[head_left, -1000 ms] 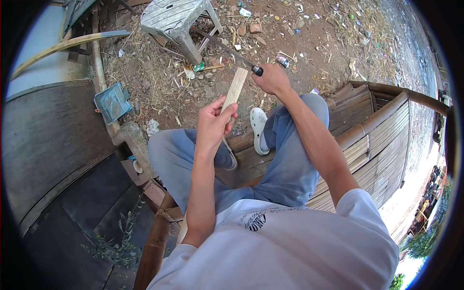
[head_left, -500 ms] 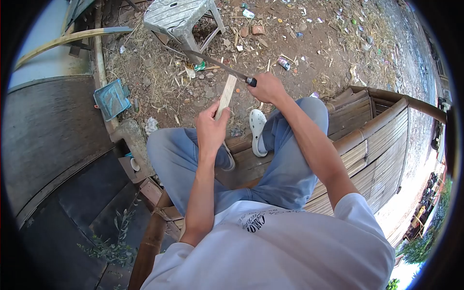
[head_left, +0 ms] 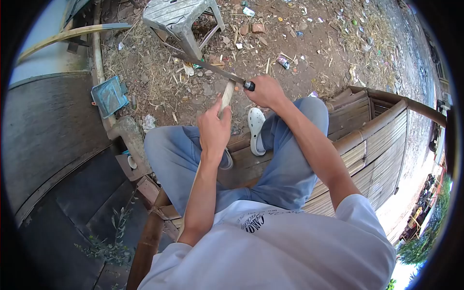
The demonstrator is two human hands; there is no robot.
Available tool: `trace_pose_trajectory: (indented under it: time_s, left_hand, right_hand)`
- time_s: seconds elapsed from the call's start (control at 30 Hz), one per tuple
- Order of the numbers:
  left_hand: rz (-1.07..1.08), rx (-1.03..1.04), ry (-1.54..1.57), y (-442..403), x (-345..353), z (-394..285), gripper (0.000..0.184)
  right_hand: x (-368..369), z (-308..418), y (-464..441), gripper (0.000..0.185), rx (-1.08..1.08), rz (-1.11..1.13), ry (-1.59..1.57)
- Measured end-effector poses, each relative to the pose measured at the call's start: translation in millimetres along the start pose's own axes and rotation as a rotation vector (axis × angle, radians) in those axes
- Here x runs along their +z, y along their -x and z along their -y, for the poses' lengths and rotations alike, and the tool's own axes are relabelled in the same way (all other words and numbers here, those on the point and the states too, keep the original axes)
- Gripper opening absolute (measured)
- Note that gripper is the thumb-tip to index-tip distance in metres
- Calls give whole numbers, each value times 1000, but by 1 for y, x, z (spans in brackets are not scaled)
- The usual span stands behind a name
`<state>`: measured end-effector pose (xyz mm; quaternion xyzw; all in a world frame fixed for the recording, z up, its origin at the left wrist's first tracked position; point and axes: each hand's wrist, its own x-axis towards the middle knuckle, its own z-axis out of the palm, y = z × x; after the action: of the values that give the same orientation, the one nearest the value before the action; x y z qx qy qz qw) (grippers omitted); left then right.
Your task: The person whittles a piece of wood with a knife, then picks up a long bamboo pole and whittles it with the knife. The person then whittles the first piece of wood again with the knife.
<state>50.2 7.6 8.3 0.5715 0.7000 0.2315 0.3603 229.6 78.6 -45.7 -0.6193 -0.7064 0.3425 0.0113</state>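
My left hand [head_left: 214, 129] is closed round a pale, flat bamboo strip [head_left: 227, 95]. Its upper end sticks out past my fingers, and a thin pale length shows along my left forearm. My right hand [head_left: 267, 91] grips the black handle of a long-bladed knife [head_left: 210, 68], a machete by its look. The blade points up and left, lying across the strip's top end; whether it bites into the strip I cannot tell. Both hands are in front of my knees, above the ground.
I sit on a bamboo bench [head_left: 372, 137], one white clog [head_left: 256, 126] in view. A worn plastic stool [head_left: 179, 21] stands ahead on littered ground. To the left are a blue plastic container [head_left: 110, 96], a low concrete block [head_left: 129, 137] and dark panels [head_left: 48, 140].
The knife has dropped slightly, bringing its blade over the strip's top end. My left hand has turned, so the strip now stands more upright with a narrower side showing.
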Motion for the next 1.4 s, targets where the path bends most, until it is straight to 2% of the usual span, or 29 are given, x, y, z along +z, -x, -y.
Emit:
trace_pose_trajectory:
  time_s: [0.1,0.17,0.3,0.37,0.43,0.47,0.63,0.7,0.73,0.77,0.8,0.83,0.9,0.97,1.03,1.07,1.13,1.23,1.4]
  left_hand:
    - [18,-20,-20,3,4,-13,38]
    - [-1,-45,23,3,3,-15,38]
    - [33,-52,138,-8,4,5,36]
    - [74,-41,206,-10,2,16,36]
    - [190,-273,567,-13,-4,15,35]
    - [215,-302,648,-13,-5,18,34]
    - [203,-295,588,-17,0,30,32]
    - [191,-299,606,-12,3,28,31]
    - [253,-323,655,-7,0,19,30]
    - [314,-344,700,-6,-4,9,30]
    - [336,-362,698,-6,-9,-4,31]
    - [334,-358,695,-9,-10,2,31]
    - [221,-299,699,-19,-5,18,31]
    - [176,-316,740,-19,-6,23,30]
    - [211,-353,724,-18,-13,22,29]
    - [220,-373,732,-18,-15,19,29]
    - [218,-371,747,-20,-16,21,29]
    - [211,-374,765,-19,-15,20,29]
    - [220,-387,755,-17,-14,15,29]
  right_hand:
    - [-7,-13,-11,25,87,-18,37]
    - [-10,-12,-13,24,148,-95,-84]
    - [-15,8,10,24,128,-122,-151]
    - [-10,13,20,22,-43,-52,-135]
    - [-1,15,20,22,-86,-45,-82]
    - [0,15,19,22,-50,-27,-70]
    - [6,11,-1,23,22,37,5]
    - [6,6,-11,29,123,78,85]
    - [6,-8,-17,29,125,73,87]
    - [5,-25,-24,30,222,46,82]
    - [3,-24,-21,32,323,26,70]
    - [3,-18,-19,32,320,22,67]
    - [-8,-6,-14,33,341,-83,-162]
    - [-13,-1,-3,33,291,-50,-206]
    - [-12,7,8,33,141,48,-280]
    - [-9,10,12,33,136,48,-286]
    - [-4,16,17,31,-17,37,-182]
    - [-3,23,17,28,-44,108,-142]
    - [-9,23,17,25,8,68,-132]
